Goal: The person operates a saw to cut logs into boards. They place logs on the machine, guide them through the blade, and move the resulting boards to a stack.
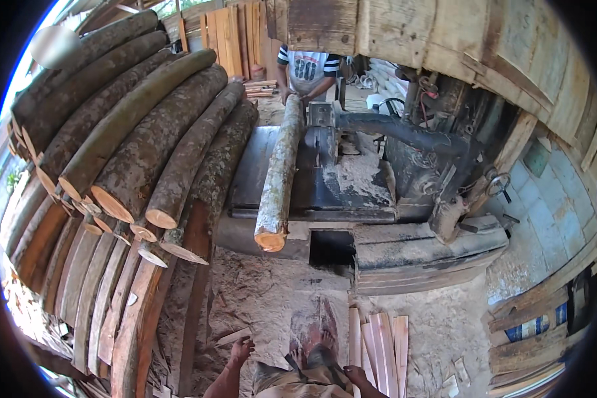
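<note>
My left hand (pixel 243 348) hangs in front of me over the sawdust floor, its fingers loosely bent and apart, with nothing in it. Low by my right thigh is my right hand (pixel 355 375); its fingers are too small and dark to make out. Ahead, a pale, bark-covered log (pixel 281 174) lies lengthwise on the dark metal saw table (pixel 241 179), its cut near end jutting past the table's front edge toward me. Across the table a co-worker in a striped-sleeve shirt (pixel 306 70) has both hands at the log's far end. Neither of my hands touches the log.
Stacked logs (pixel 159 142) rise on the left, above upright slabs (pixel 103 302). Sawing machinery (pixel 418 142) with a handwheel (pixel 498 184) stands right of the table. A dark square opening (pixel 331 247) lies below its front edge. Sawn strips (pixel 381 345) lie right of my feet. Boards (pixel 411 33) hang overhead.
</note>
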Action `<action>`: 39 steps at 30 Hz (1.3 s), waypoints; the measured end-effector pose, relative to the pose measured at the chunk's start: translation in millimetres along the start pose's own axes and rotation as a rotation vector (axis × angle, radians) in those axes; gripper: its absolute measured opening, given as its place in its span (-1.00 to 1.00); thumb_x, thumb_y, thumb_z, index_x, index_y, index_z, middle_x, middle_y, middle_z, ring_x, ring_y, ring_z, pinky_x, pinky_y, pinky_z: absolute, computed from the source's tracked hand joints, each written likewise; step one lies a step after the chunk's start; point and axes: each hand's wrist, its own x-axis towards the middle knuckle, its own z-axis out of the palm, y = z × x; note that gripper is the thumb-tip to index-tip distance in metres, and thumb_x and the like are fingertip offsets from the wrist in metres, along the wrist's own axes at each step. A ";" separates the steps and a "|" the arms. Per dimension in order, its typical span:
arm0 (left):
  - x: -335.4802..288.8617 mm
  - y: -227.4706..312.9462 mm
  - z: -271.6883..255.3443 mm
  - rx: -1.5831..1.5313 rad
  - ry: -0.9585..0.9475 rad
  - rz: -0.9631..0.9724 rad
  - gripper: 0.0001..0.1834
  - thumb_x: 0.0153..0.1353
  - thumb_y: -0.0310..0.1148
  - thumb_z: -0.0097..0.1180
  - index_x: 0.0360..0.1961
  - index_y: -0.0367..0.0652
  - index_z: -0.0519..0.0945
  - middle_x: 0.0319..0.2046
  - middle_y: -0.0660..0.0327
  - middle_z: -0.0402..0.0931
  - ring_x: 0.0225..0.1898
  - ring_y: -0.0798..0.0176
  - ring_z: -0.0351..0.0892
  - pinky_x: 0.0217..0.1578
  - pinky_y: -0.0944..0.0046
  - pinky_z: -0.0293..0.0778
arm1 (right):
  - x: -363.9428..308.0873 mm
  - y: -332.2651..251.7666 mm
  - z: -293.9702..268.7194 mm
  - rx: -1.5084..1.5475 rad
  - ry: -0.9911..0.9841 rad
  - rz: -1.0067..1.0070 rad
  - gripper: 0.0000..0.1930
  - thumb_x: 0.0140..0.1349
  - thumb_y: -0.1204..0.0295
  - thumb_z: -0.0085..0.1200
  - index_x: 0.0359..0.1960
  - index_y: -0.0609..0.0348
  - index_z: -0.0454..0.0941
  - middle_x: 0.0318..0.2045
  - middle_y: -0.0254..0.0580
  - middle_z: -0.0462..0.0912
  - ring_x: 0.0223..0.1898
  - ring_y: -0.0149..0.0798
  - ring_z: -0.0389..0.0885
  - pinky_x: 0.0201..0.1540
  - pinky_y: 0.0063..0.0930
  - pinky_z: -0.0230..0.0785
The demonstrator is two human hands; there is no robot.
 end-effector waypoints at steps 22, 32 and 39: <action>87.6 148.8 118.9 -0.050 -0.003 0.070 -0.51 0.21 -0.23 0.03 0.10 -0.26 0.34 -0.24 0.05 0.54 -0.28 0.25 0.54 -0.25 0.32 0.46 | 287.3 -184.8 -232.0 0.405 0.147 -0.215 -0.68 0.16 0.46 0.02 -0.03 0.20 0.44 -0.38 -0.19 0.60 -0.50 -0.37 0.58 -0.49 -0.53 0.44; 16.8 -1.0 50.8 0.047 0.054 -0.090 -0.51 0.16 -0.22 0.10 0.06 -0.27 0.40 -0.33 0.11 0.58 -0.37 0.29 0.54 -0.35 0.32 0.46 | 85.9 -39.8 -75.7 0.487 -0.077 0.306 -0.82 0.18 0.33 0.00 -0.27 0.15 0.50 -0.41 -0.22 0.58 -0.47 -0.26 0.59 -0.49 -0.36 0.46; -80.7 -134.7 4.0 0.586 -0.013 -0.164 -0.47 0.06 0.04 0.06 -0.05 -0.08 0.53 -0.32 -0.01 0.60 -0.22 0.06 0.59 -0.13 0.21 0.45 | -15.5 17.0 56.2 0.212 -0.377 0.090 -0.75 0.09 0.28 0.04 -0.28 0.14 0.58 -0.45 -0.24 0.59 -0.53 -0.30 0.58 -0.53 -0.46 0.43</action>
